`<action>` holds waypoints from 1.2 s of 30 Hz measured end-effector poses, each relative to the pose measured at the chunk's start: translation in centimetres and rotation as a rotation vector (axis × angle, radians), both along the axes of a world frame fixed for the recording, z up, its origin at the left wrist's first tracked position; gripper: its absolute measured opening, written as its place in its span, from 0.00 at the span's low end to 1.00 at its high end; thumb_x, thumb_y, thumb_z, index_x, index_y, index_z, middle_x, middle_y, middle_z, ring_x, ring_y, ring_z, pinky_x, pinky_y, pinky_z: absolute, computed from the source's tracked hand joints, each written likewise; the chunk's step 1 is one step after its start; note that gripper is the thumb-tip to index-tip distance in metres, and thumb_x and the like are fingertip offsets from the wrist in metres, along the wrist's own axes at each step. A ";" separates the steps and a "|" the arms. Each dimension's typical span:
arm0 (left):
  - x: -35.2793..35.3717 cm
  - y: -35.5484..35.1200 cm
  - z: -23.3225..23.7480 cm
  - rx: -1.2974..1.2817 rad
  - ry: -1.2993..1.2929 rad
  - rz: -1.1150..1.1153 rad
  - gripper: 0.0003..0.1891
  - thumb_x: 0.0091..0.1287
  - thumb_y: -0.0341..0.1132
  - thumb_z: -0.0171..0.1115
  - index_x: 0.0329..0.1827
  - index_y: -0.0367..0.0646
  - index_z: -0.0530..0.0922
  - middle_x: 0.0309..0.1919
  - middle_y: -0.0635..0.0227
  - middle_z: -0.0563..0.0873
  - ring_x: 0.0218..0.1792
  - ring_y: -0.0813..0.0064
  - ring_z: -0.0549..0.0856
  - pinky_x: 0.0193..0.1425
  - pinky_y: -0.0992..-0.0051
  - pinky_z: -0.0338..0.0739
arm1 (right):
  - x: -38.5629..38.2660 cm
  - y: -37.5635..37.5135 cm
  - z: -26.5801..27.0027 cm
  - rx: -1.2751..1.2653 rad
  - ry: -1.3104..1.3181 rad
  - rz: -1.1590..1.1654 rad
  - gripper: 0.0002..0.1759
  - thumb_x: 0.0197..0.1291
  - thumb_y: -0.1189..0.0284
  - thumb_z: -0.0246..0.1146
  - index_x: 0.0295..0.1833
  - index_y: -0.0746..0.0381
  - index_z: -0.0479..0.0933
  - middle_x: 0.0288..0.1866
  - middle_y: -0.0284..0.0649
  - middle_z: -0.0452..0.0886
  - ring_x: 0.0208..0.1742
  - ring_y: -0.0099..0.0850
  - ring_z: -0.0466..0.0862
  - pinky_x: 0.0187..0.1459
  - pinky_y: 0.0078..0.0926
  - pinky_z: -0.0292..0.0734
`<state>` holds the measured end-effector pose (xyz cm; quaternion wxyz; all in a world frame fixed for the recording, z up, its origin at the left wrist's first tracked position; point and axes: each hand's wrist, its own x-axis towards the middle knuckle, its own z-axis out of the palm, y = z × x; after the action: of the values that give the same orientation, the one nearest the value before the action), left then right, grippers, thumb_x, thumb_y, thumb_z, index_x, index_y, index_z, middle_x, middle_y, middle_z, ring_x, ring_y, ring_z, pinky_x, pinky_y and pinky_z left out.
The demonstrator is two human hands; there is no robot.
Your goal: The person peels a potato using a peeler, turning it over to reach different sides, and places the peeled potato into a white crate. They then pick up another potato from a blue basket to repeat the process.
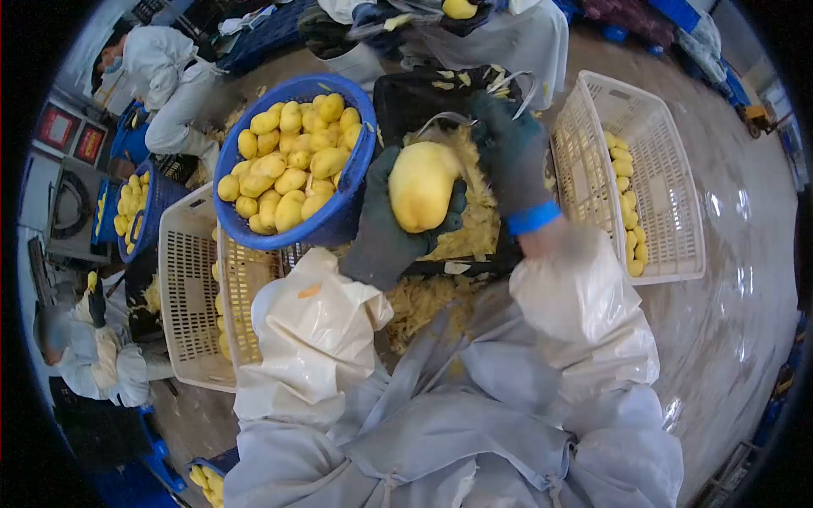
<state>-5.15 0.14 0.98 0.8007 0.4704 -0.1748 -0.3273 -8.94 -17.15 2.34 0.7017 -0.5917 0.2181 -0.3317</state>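
My left hand (385,222), in a dark glove, cups a large yellow mango (421,188) from below, its fingers wrapped round the side. The mango's surface looks mostly peeled, with a deeper yellow patch at the lower end. Just above and to the right, my gloved right hand (511,144), with a blue band at the wrist, is closed on a peeler whose curved metal (444,118) reaches toward the fruit's top. Beneath both hands, a black crate (405,95) holds a heap of pale yellow peelings (476,222).
A blue basket (366,161) full of mangoes stands at left. White slotted crates with mangoes stand at right (677,169) and lower left (188,288). A co-worker (500,46) sits opposite; other people (165,80) work at left. The floor (737,245) looks wet.
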 end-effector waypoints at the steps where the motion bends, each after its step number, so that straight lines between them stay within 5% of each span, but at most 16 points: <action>1: 0.7 0.3 0.9 -0.242 0.657 -0.373 0.32 0.66 0.61 0.48 0.59 0.41 0.73 0.46 0.51 0.84 0.38 0.55 0.86 0.35 0.58 0.86 | 0.4 -1.9 -1.3 -0.122 -0.008 -0.147 0.11 0.61 0.64 0.64 0.39 0.61 0.81 0.24 0.29 0.76 0.20 0.14 0.69 0.21 0.12 0.57; 3: 0.9 0.8 1.8 -0.192 0.691 -0.322 0.35 0.65 0.63 0.48 0.59 0.39 0.73 0.45 0.47 0.83 0.37 0.53 0.86 0.36 0.57 0.85 | 0.3 -2.6 -0.3 -0.130 -0.144 -0.181 0.11 0.60 0.64 0.64 0.40 0.60 0.81 0.24 0.27 0.74 0.20 0.13 0.67 0.20 0.11 0.55; 5: 1.3 0.6 1.3 -0.282 0.645 -0.351 0.36 0.66 0.64 0.49 0.60 0.39 0.72 0.46 0.48 0.83 0.39 0.52 0.86 0.40 0.54 0.85 | -2.1 0.1 3.9 0.227 -0.041 -0.008 0.12 0.61 0.61 0.63 0.39 0.60 0.80 0.22 0.25 0.71 0.18 0.13 0.64 0.20 0.12 0.54; 6: 1.0 0.4 1.8 -0.268 0.713 -0.233 0.36 0.67 0.64 0.48 0.61 0.39 0.71 0.48 0.48 0.83 0.42 0.51 0.85 0.43 0.51 0.84 | -2.4 1.3 4.2 -0.007 -0.010 0.001 0.14 0.62 0.59 0.62 0.39 0.59 0.80 0.21 0.24 0.69 0.17 0.13 0.61 0.20 0.12 0.53; 9: 1.2 1.0 -0.3 -0.461 0.661 -0.390 0.34 0.67 0.61 0.51 0.63 0.39 0.70 0.49 0.48 0.82 0.45 0.51 0.85 0.47 0.50 0.83 | -2.9 2.7 4.6 0.129 0.049 0.145 0.14 0.63 0.59 0.61 0.39 0.59 0.80 0.21 0.24 0.69 0.17 0.13 0.62 0.20 0.12 0.53; 11: 1.5 1.0 0.0 -0.373 0.605 -0.407 0.33 0.66 0.58 0.54 0.63 0.38 0.70 0.48 0.49 0.82 0.45 0.51 0.85 0.48 0.49 0.83 | -0.9 -0.4 0.6 0.067 0.041 0.129 0.14 0.62 0.59 0.62 0.38 0.59 0.79 0.21 0.25 0.70 0.18 0.13 0.63 0.20 0.11 0.53; 13: 1.7 1.1 0.3 -0.214 0.494 -0.423 0.32 0.65 0.53 0.60 0.63 0.36 0.69 0.48 0.50 0.82 0.47 0.52 0.84 0.50 0.48 0.82 | 0.8 -2.8 -1.9 0.052 -0.140 -0.148 0.13 0.63 0.59 0.62 0.39 0.59 0.79 0.21 0.25 0.70 0.18 0.13 0.64 0.19 0.12 0.53; 14: 1.1 1.1 0.9 -0.176 0.457 -0.356 0.32 0.63 0.50 0.61 0.63 0.34 0.69 0.48 0.50 0.82 0.47 0.53 0.84 0.51 0.49 0.82 | -0.7 -2.5 0.9 0.413 -0.087 0.017 0.11 0.62 0.61 0.62 0.40 0.58 0.80 0.21 0.25 0.71 0.18 0.14 0.65 0.19 0.12 0.55; 19: 0.2 0.5 0.5 -0.125 0.332 -0.320 0.34 0.62 0.49 0.62 0.63 0.32 0.68 0.47 0.49 0.82 0.45 0.52 0.85 0.53 0.52 0.81 | -1.8 0.6 2.1 0.260 0.022 0.174 0.11 0.61 0.65 0.65 0.38 0.62 0.82 0.23 0.28 0.75 0.21 0.16 0.69 0.22 0.17 0.61; 21: 0.5 0.4 0.3 -0.191 0.469 -0.440 0.34 0.63 0.52 0.59 0.62 0.32 0.68 0.47 0.49 0.83 0.44 0.52 0.85 0.52 0.52 0.82 | 0.5 -2.0 -1.2 0.077 -0.131 -0.166 0.12 0.60 0.63 0.66 0.37 0.62 0.82 0.23 0.28 0.75 0.21 0.16 0.69 0.22 0.16 0.62; 22: 0.5 0.5 0.5 -0.191 0.464 -0.439 0.34 0.63 0.52 0.59 0.62 0.32 0.68 0.47 0.49 0.83 0.44 0.52 0.85 0.52 0.52 0.82 | -0.1 -3.1 -1.2 0.251 -0.128 -0.127 0.12 0.60 0.64 0.66 0.38 0.62 0.82 0.24 0.29 0.77 0.22 0.18 0.72 0.24 0.18 0.65; 25: 0.5 0.4 0.7 -0.224 0.443 -0.342 0.35 0.63 0.57 0.56 0.62 0.34 0.69 0.46 0.49 0.83 0.42 0.52 0.86 0.48 0.51 0.83 | -2.7 1.2 4.9 0.233 -0.040 0.059 0.17 0.59 0.56 0.64 0.37 0.60 0.81 0.21 0.27 0.72 0.21 0.16 0.70 0.22 0.15 0.60; 27: 0.6 0.4 0.4 -0.205 0.533 -0.202 0.37 0.63 0.60 0.53 0.62 0.35 0.70 0.45 0.48 0.83 0.41 0.50 0.86 0.43 0.50 0.84 | -2.8 2.0 3.5 0.115 -0.034 0.110 0.18 0.60 0.54 0.63 0.37 0.60 0.81 0.21 0.27 0.72 0.20 0.16 0.70 0.22 0.16 0.60; 29: 0.8 0.4 -0.2 -0.341 0.591 -0.348 0.37 0.63 0.63 0.50 0.61 0.36 0.71 0.46 0.48 0.83 0.41 0.50 0.86 0.39 0.49 0.84 | -1.5 1.1 1.3 -0.228 0.054 0.013 0.17 0.61 0.56 0.62 0.37 0.60 0.80 0.21 0.26 0.71 0.19 0.15 0.67 0.21 0.14 0.59; 30: 0.8 0.5 -0.2 -0.306 0.602 -0.365 0.37 0.64 0.63 0.50 0.61 0.37 0.72 0.46 0.49 0.83 0.41 0.50 0.86 0.39 0.49 0.84 | -0.4 0.6 1.4 0.037 -0.121 -0.158 0.15 0.61 0.58 0.63 0.37 0.60 0.80 0.21 0.26 0.72 0.19 0.14 0.66 0.22 0.13 0.58; 36: 0.9 0.1 0.1 -0.229 0.542 -0.233 0.35 0.66 0.62 0.46 0.59 0.38 0.73 0.46 0.50 0.84 0.40 0.52 0.86 0.40 0.51 0.84 | -2.3 3.0 3.8 0.108 -0.061 -0.015 0.11 0.60 0.62 0.65 0.36 0.59 0.80 0.23 0.27 0.73 0.20 0.15 0.68 0.22 0.12 0.59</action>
<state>-4.28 0.26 1.12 0.8230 0.2495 -0.0437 -0.5085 -11.20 -14.12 6.17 0.7365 -0.5408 0.2187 -0.3424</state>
